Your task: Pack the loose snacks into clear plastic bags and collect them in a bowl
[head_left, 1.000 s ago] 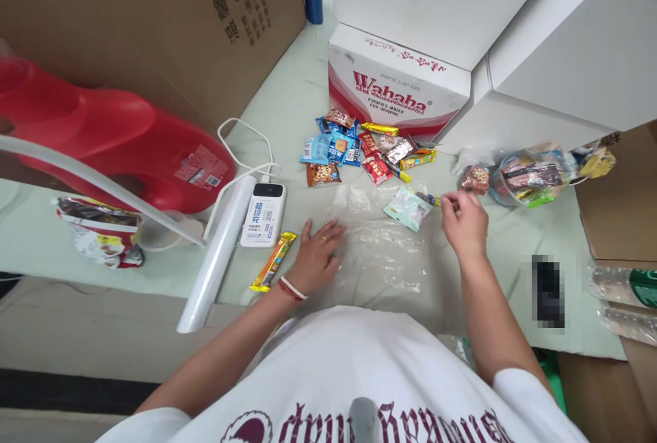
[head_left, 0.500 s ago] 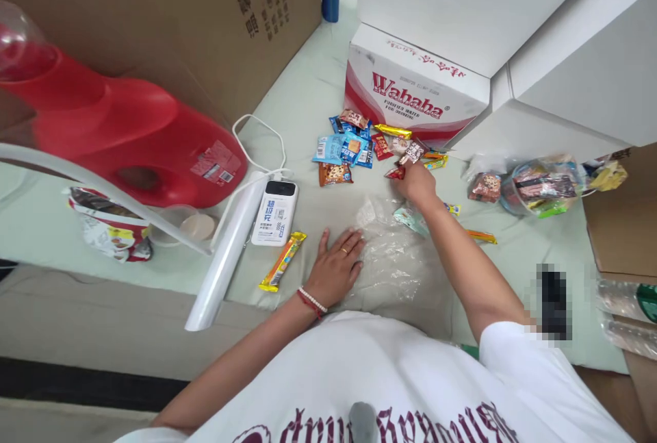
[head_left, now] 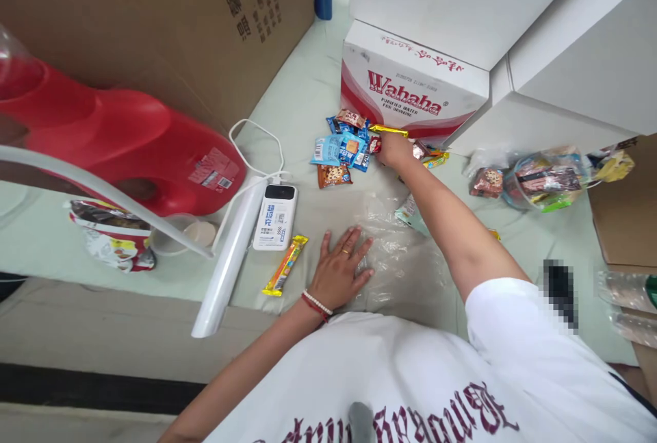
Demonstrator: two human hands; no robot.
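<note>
Holding the right hand [head_left: 394,150] low between the red packet [head_left: 376,145] at 9 o'clock and the pink packet [head_left: 419,149] at 3 o'clock, and hiding its fingertips from view. Not being able to tell, therefore, if pinching something, closing on nothing, or only touching. Having the yellow packet [head_left: 389,131] very near, at 12 o'clock.

Judging from the shiny wrappers, expecting these packets to be light, soft and rather slippery, with perhaps a brittle filling. Advising a gentle hold at the flat sealed end, and avoiding a hard squeeze at the middle.

Going outward from the right hand, finding the blue packets [head_left: 339,150] at 9 o'clock, overlapping, the brown packet [head_left: 335,176] at 8 o'clock, and the box [head_left: 410,97] at 1 o'clock. Covering part of the green packet [head_left: 410,213], at 6 o'clock, with the forearm [head_left: 456,231], and leaving only a small yellow tip [head_left: 494,234] in view at 4 o'clock.

Resting the left hand [head_left: 341,268] flat, fingers well spread, at 7 o'clock from the right hand. Touching, apparently, the clear plastic [head_left: 397,258] at its 3 o'clock; not distinguishing sheet from bag. Seeing the yellow bar [head_left: 285,266] at its 9 o'clock.

Losing the red jug [head_left: 154,148] partly beyond the frame, at far 9 o'clock, and not recognising the blurred dark thing [head_left: 560,294] at far 4 o'clock from the right hand.
</note>
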